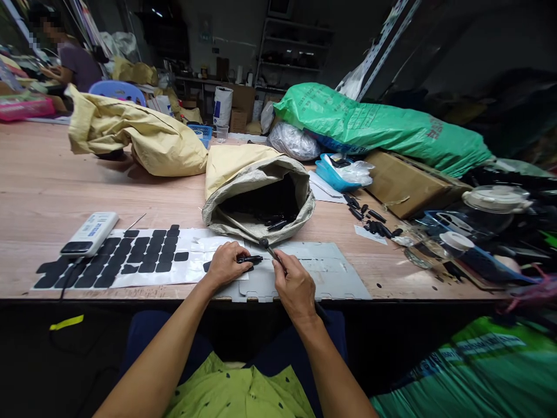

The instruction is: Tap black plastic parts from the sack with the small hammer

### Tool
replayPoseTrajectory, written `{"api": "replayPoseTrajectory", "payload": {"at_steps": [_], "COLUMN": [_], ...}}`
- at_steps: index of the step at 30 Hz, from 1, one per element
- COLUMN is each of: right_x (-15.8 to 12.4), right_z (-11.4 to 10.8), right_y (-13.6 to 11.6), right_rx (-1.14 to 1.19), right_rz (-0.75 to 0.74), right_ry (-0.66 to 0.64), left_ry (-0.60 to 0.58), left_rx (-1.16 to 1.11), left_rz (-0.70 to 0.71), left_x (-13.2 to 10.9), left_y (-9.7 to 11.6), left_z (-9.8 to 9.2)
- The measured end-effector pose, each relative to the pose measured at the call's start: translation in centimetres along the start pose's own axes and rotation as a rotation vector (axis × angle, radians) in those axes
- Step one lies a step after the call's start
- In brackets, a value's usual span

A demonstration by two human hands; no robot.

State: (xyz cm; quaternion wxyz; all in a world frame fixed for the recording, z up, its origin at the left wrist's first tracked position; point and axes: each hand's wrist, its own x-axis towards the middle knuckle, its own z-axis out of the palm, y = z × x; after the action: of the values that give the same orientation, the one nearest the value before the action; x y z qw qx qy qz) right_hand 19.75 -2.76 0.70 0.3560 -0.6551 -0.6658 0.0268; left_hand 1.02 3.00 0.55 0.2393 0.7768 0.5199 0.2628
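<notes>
My left hand (227, 264) has its fingers closed on a small black elongated part (250, 259), held low over a grey flat board (335, 273). In my right hand (296, 284) is a slim tool with a round dark head (263, 242); its shaft slants up and left, and the head is just above the black part. I cannot tell the exact kind of either thing. Directly behind both hands, a beige sack (241, 168) lies with its mouth facing me and several black parts inside. A white sheet with black stickers (161, 249) lies left of my left hand.
A white device with a cable (93, 232) rests on the sticker sheet. Loose black parts (376, 223) lie to the right, near a cardboard box (404, 180) under a green sack (383, 128). Another beige sack (165, 145) lies at back left. A person (78, 61) sits far left.
</notes>
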Motion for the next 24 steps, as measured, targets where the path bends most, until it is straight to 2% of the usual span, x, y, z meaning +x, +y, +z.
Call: {"api": "replayPoseTrajectory", "payload": {"at_steps": [5,11,15,17,20,22,24], "right_x": [1.4,1.4,1.4,1.4,1.4,1.4,1.4], "right_z": [1.2,2.0,1.8,1.7,1.7,1.7,1.6], "right_y": [2.0,2.7,2.6,2.5,2.4,2.4,2.4], "right_rx": [-0.225,-0.23,-0.216,-0.214,-0.208,-0.208,-0.215], "right_rz": [-0.101,-0.11,-0.099,-0.093,-0.076,-0.071,-0.071], "right_ry": [-0.019,-0.058,-0.063,-0.071,-0.081,-0.082,-0.081], "left_ry": [0.013,-0.01,-0.014,-0.076,-0.284,-0.395,-0.455], "left_rx": [0.029,0.032,-0.088,-0.194,-0.296,-0.271,-0.181], "left_rz": [0.005,0.015,0.101,0.135,0.142,0.112,0.029], "left_x": [-0.1,-0.1,-2.4,-4.7,-8.4,-10.3,-11.5], "left_y": [0.1,0.1,1.6,3.0,4.7,4.8,3.8], "left_z": [0.1,-0.2,-1.0,-1.4,-0.9,0.3,2.1]}}
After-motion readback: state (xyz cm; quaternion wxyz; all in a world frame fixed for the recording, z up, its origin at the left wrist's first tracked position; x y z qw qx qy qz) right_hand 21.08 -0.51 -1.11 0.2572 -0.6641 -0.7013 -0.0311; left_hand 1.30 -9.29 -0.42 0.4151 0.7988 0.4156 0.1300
